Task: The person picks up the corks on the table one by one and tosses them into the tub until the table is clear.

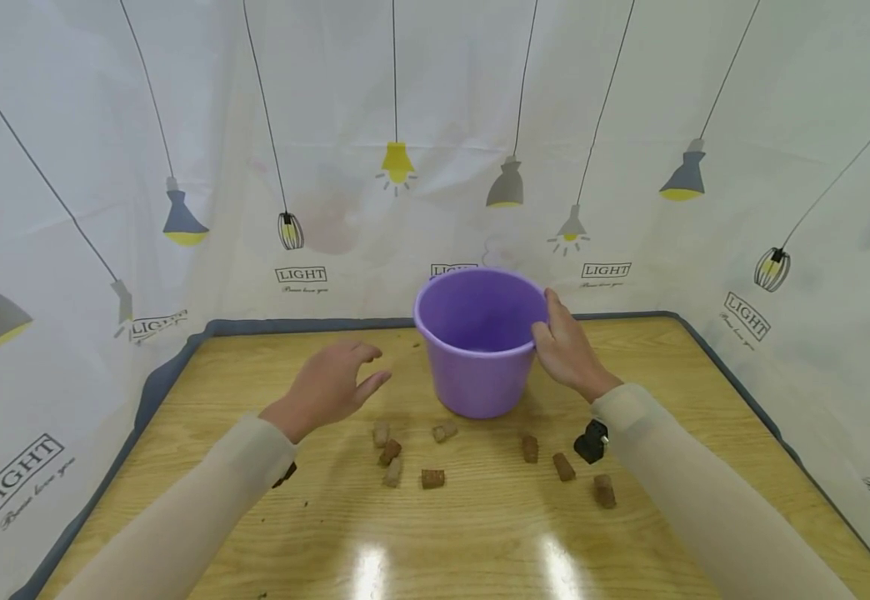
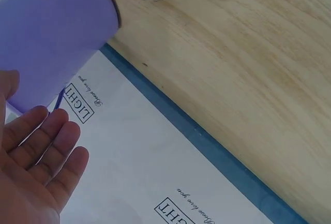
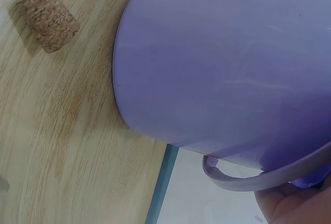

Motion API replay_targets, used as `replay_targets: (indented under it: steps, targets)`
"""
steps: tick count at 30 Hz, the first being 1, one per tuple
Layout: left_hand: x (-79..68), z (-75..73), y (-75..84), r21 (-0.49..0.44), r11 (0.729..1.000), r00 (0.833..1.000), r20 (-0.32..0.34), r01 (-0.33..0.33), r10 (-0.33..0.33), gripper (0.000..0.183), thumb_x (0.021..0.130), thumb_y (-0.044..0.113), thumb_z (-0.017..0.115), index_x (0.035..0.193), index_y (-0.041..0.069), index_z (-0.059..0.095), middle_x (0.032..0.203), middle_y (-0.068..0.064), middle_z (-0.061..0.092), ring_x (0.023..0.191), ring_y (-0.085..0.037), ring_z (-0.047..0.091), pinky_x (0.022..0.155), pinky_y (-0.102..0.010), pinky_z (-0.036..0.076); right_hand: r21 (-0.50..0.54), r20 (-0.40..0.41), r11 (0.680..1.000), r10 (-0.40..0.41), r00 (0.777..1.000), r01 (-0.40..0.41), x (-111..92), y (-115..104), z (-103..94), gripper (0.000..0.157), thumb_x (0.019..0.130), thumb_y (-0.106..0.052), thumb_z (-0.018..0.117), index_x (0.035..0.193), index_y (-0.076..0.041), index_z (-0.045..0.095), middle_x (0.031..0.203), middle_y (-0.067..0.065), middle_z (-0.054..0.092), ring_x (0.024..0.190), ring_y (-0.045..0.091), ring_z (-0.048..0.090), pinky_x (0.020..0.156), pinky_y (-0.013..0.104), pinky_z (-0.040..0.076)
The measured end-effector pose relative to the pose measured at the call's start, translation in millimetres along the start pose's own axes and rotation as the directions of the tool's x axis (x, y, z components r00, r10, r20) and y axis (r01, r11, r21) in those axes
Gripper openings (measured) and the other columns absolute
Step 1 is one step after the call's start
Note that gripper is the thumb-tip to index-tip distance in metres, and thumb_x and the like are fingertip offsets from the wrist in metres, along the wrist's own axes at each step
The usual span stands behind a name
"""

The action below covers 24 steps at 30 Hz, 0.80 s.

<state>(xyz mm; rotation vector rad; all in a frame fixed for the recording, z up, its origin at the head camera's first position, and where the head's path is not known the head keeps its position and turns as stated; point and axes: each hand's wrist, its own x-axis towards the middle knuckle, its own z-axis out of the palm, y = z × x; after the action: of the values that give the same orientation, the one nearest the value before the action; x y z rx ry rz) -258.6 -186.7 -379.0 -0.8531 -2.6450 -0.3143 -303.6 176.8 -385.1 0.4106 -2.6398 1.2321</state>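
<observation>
A purple plastic bucket point(image 1: 480, 385) stands upright at the back middle of the wooden table, its mouth facing up and toward me. My right hand point(image 1: 572, 352) grips its rim on the right side, thumb over the edge. In the right wrist view the bucket's handle point(image 3: 248, 181) hangs down along the wall, close by the fingers. To the left of the bucket, my left hand point(image 1: 330, 382) is held in the air with fingers extended and nothing in it. The left wrist view shows its palm point(image 2: 26, 193) near the bucket's side.
Several corks lie in front of the bucket: a light cork point(image 1: 445, 432), a brown cork point(image 1: 432, 478), a cluster with a dark cork point(image 1: 390, 452) at left, and a right-hand group including one cork point(image 1: 604, 491). A lamp-print white curtain point(image 1: 435, 108) surrounds the table point(image 1: 255, 533).
</observation>
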Motion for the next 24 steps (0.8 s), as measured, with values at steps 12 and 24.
replay_targets:
  steps: [12,24]
  targets:
    - [-13.8,16.1,-6.8,-0.022,0.999,0.993,0.117,0.038,-0.035,0.037,0.100,0.032,0.068,0.122,0.002,0.070,0.115,-0.012,0.072,0.104,-0.028,0.068,0.090,-0.046,0.058,-0.001,0.007,1.000,0.012,1.000,-0.012,-1.4,-0.3,-0.6,0.068,0.107,-0.026,0.029,0.162,0.004,0.003,0.168,0.025,0.011,0.155,0.038,0.011,0.126,0.052,0.011]
    - [-24.8,28.5,-7.5,-0.026,0.998,0.975,0.214,0.064,-0.057,0.041,0.099,0.032,0.070,0.127,0.002,0.068,0.120,-0.012,0.071,0.111,-0.030,0.066,0.095,-0.048,0.055,0.010,0.008,1.000,-0.010,1.000,0.010,-1.8,1.0,-1.0,0.067,0.109,-0.029,0.028,0.162,0.004,0.003,0.167,0.026,0.013,0.155,0.038,0.013,0.126,0.053,0.012]
